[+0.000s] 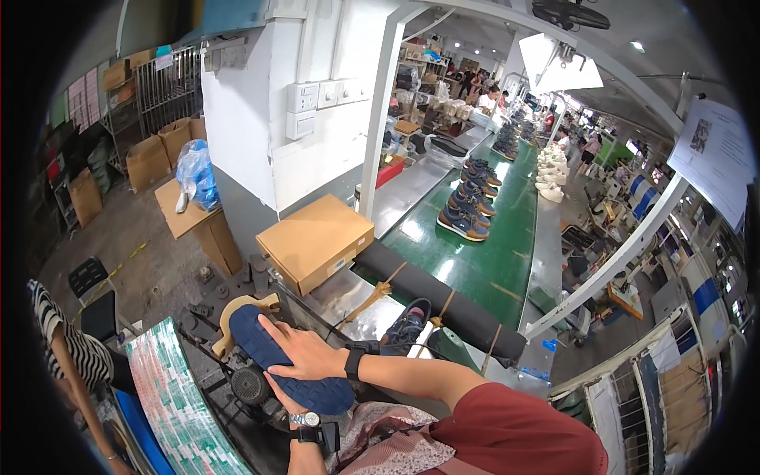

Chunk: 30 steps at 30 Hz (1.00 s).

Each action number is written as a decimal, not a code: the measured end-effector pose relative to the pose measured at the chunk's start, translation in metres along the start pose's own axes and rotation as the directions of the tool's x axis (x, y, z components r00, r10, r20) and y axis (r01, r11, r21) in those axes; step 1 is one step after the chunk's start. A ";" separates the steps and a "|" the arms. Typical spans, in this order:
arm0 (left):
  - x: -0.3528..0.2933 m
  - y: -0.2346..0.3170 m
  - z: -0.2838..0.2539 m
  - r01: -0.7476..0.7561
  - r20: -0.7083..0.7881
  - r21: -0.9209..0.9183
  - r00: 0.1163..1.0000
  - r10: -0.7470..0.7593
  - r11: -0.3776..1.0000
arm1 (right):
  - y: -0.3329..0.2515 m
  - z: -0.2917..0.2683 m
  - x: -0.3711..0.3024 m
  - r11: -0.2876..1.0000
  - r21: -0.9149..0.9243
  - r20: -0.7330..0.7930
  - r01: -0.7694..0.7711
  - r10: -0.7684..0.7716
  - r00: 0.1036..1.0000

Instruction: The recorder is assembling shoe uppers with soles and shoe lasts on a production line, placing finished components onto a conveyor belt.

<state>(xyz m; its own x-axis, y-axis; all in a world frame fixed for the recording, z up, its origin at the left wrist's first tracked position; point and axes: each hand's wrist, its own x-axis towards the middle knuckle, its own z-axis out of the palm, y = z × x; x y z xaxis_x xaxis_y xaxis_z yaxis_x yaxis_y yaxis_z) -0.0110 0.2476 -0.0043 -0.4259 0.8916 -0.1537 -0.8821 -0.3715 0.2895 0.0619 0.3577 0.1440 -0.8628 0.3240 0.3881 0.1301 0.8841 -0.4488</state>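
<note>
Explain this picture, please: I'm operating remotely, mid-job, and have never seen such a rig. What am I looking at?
There's no robot: a person works with two bare hands, seen by a wide fisheye camera on their head, so straight edges look bent. The right hand lies spread across a blue shoe sole; the left hand is at its lower edge, partly hidden. I can't tell whether an upper is attached underneath. Ahead, a green conveyor belt carries navy-and-brown shoes, with pale shoes along its right side. At its near end are a dark roller, a dark shoe and a cardboard box.
</note>
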 end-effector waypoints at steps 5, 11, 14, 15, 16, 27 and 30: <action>-0.012 0.000 -0.002 -0.009 0.020 -0.013 1.000 0.009 1.000 | -0.005 -0.010 -0.020 0.974 0.211 -0.051 -0.078 0.090 0.995; -0.101 0.028 -0.054 0.195 0.117 0.247 0.966 -0.229 0.949 | 0.046 0.017 -0.061 -0.021 0.842 0.466 -0.539 0.533 0.706; -0.141 0.048 -0.073 0.273 -0.022 0.303 0.960 -0.280 0.913 | 0.030 0.054 -0.042 -0.375 0.717 0.697 -0.587 0.392 0.601; -0.163 0.057 -0.094 0.254 -0.193 0.429 0.963 -0.187 0.867 | 0.011 0.050 -0.032 -0.390 0.705 0.691 -0.592 0.193 0.696; -0.167 0.059 -0.111 0.222 -0.170 0.458 0.972 -0.161 0.861 | 0.006 0.058 -0.025 -0.464 0.730 0.621 -0.501 0.145 0.770; -0.250 0.104 -0.062 0.287 -0.359 0.547 0.929 -0.090 0.786 | -0.009 0.021 -0.038 -0.200 0.915 0.394 -0.351 0.254 0.883; -0.199 0.069 -0.012 0.307 -0.367 0.627 0.927 -0.075 0.716 | 0.025 -0.026 -0.082 0.283 0.922 0.139 -0.265 0.398 0.907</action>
<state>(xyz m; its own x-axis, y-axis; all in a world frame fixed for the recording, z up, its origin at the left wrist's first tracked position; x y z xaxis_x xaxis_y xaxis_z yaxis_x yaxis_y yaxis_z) 0.0107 0.0418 0.0350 -0.4021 0.7595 -0.5113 -0.6365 0.1696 0.7524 0.1485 0.3625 0.1222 -0.7988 0.5984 0.0615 -0.1843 -0.1462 -0.9719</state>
